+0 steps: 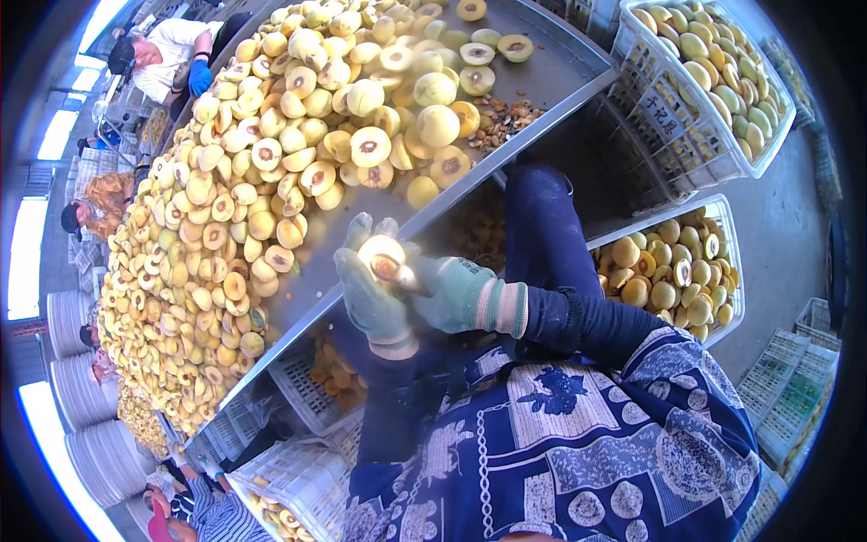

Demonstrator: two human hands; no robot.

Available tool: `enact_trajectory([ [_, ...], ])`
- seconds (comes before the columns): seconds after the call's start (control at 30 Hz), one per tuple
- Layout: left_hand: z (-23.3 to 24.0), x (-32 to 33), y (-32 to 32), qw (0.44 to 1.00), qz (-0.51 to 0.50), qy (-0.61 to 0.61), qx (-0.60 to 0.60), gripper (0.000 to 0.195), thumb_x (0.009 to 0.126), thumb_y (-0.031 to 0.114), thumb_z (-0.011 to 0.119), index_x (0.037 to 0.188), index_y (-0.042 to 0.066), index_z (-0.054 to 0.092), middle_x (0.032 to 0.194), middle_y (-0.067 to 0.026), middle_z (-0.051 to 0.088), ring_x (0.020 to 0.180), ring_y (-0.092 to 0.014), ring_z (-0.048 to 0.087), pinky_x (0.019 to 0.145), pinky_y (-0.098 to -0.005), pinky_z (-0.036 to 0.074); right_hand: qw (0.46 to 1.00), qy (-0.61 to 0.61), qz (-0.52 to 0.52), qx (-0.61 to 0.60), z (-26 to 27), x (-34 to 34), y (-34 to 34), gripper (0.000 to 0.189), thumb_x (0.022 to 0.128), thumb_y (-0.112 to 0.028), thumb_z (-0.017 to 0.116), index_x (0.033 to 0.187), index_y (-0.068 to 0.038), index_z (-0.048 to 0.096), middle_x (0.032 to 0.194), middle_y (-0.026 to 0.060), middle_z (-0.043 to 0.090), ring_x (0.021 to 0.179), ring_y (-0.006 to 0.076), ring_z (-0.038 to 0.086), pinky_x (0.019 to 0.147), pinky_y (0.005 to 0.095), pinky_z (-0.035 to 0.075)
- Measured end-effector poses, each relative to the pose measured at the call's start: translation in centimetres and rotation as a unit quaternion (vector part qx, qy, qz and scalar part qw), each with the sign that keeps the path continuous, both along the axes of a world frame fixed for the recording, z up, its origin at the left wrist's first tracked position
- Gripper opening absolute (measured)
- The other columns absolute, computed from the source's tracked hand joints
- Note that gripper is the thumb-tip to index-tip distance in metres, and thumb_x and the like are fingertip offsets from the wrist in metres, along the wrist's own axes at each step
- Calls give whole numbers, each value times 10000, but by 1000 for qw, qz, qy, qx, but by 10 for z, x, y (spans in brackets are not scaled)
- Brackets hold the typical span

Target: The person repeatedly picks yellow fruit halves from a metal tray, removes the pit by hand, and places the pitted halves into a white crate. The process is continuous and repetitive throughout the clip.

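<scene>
My left hand [372,298], in a pale green knit glove, cups a halved yellow stone fruit [381,254], its cut face up with the brown pit area showing. My right hand [457,291], gloved alike, is closed on a small tool whose rounded end [406,276] lies at the pit; glare and blur hide its exact kind. Both hands are over the near metal rim of the work table [501,152]. Beyond them a large heap of halved fruit [237,203] covers much of the table, and loose brown pits [504,122] lie close to the rim.
White plastic crates of fruit stand at the upper right [677,129] and beside my right knee [735,271]. More crates [291,474] stand below the table. Co-workers [169,57] are along the far left side, and another in a striped top [227,511] is at lower left.
</scene>
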State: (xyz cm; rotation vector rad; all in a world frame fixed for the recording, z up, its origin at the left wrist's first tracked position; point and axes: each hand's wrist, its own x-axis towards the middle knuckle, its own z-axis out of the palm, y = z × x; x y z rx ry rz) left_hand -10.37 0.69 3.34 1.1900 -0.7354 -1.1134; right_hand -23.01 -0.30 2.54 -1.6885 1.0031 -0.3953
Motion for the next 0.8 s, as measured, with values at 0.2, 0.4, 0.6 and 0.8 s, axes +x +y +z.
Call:
enact_trajectory([
  [0.2, 8, -2, 2, 1000, 23, -1, 4, 769, 971, 674, 371, 1385, 29, 439, 1201, -243, 603, 863, -291, 656, 750, -387, 576, 998, -30, -24, -50, 1, 4, 5, 593, 890, -263, 609, 1350, 57, 416, 908, 253, 676, 840, 416, 666, 734, 467, 531],
  [0.4, 1, 2, 1, 999, 34, -24, 8, 749, 981, 656, 370, 1339, 8, 485, 1170, -235, 621, 864, -279, 659, 718, -376, 582, 999, -28, 20, -24, -14, 9, 5, 512, 901, -244, 593, 1309, 20, 433, 869, 231, 674, 816, 406, 669, 727, 455, 535],
  [0.6, -4, 14, 3, 1000, -13, -18, 17, 676, 996, 598, 407, 1265, -7, 545, 1120, -213, 648, 838, -273, 672, 666, -361, 587, 986, -24, 101, 127, 6, 7, -10, 414, 927, -251, 578, 1256, -43, 436, 808, 129, 664, 607, 248, 674, 546, 368, 530],
  [0.8, -8, 9, 1, 999, 28, 10, 11, 645, 987, 585, 450, 1288, 21, 537, 1129, -192, 649, 779, -273, 684, 610, -352, 596, 922, -9, 106, 373, 42, -9, -18, 428, 913, -214, 561, 1297, -97, 413, 728, 43, 602, 472, 148, 570, 419, 281, 466],
])
